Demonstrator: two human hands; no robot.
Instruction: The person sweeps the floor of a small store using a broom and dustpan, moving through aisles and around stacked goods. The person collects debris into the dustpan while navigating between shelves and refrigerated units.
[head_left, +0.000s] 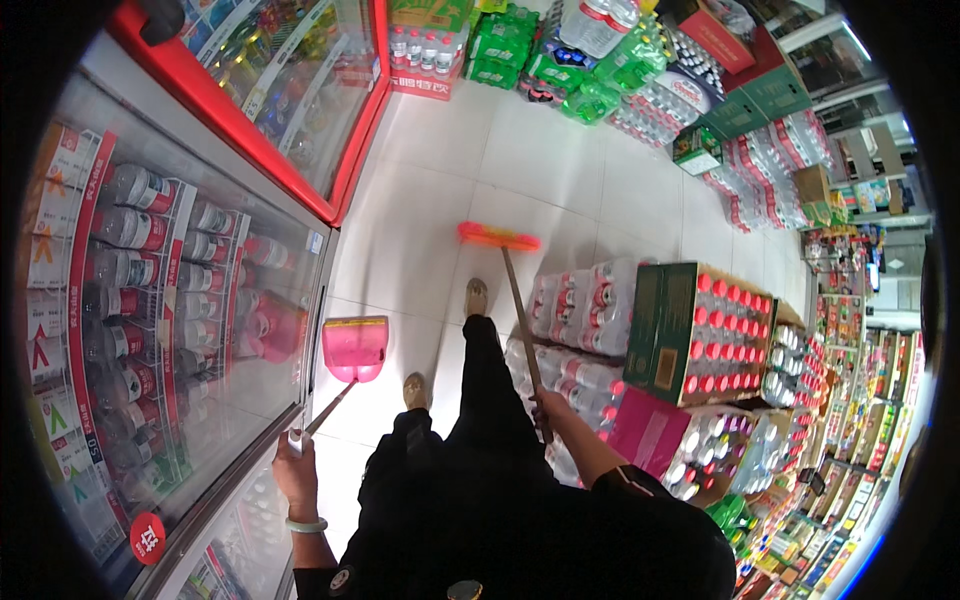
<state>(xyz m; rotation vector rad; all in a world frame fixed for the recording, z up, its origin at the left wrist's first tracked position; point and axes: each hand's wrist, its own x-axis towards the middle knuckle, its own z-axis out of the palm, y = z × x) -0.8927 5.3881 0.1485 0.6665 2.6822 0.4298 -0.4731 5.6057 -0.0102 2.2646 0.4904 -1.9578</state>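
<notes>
My left hand (295, 466), with a pale bangle at the wrist, is closed around the upper end of a long-handled pink dustpan (356, 345). The pan lies on the tiled floor beside the glass fridge door. My right hand (553, 414) grips the wooden stick of a broom (499, 237) with an orange and pink head. That broom head rests on or just over the floor tiles, ahead of my forward shoe (475, 296). My other shoe (415, 391) is farther back, between the dustpan and my forward leg.
Glass-door fridges (277, 112) with bottled drinks line the left. On the right stand shrink-wrapped bottle packs (585, 307) and an open green carton (664, 334) of red-capped bottles. More drink packs (502, 45) are stacked ahead, with stocked shelves (862, 405) at far right.
</notes>
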